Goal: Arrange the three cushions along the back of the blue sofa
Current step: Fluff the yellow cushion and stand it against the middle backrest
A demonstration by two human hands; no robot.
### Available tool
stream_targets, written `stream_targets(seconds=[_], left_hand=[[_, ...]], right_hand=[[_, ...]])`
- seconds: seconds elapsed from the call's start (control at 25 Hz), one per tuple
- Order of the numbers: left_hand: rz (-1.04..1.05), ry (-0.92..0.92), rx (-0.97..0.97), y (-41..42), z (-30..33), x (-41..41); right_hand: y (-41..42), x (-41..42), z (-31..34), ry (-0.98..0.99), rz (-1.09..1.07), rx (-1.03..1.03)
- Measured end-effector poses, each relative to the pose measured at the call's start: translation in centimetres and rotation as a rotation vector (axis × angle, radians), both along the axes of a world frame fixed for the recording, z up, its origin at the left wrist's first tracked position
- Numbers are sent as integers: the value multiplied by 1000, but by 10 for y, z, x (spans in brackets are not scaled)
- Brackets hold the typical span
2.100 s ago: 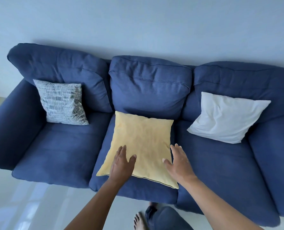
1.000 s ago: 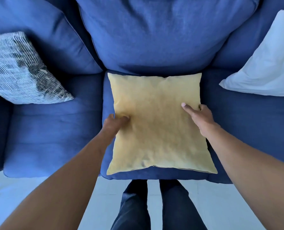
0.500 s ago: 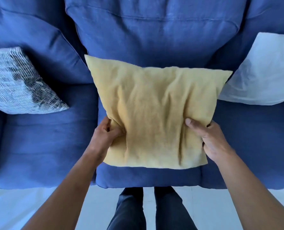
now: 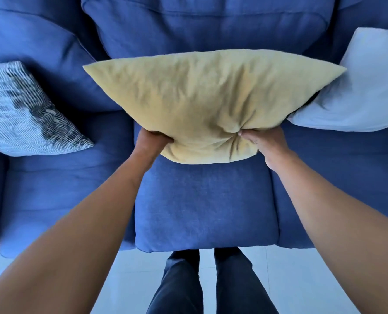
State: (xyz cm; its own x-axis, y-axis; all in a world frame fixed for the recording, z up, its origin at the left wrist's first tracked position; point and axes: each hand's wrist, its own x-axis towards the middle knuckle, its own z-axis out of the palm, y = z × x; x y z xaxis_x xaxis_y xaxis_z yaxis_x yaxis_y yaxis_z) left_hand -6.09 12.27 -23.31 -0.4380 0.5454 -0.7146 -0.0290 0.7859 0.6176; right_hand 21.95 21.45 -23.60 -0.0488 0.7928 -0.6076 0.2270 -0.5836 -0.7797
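Both hands hold the yellow cushion up over the middle seat of the blue sofa. The left hand has a tight grip on its bottom left edge. The right hand pinches the bottom right edge, and the cloth bunches there. The striped cushion leans on the left. The white cushion leans on the right, just beside the yellow one.

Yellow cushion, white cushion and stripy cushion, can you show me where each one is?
yellow cushion (image 4: 211,98), head view, on the middle of its wrinkled front.
white cushion (image 4: 356,87), head view, on its face at the right.
stripy cushion (image 4: 23,114), head view, on its patterned face at the left.
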Motion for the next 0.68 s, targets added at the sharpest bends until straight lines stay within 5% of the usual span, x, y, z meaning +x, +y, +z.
stream_targets(seconds=[0.36, 0.68], left_hand=[[21, 36, 108, -7, 20, 1], [-1, 102, 63, -19, 25, 1]], right_hand=[[0, -3, 19, 5, -136, -35], [-16, -8, 22, -64, 31, -140]])
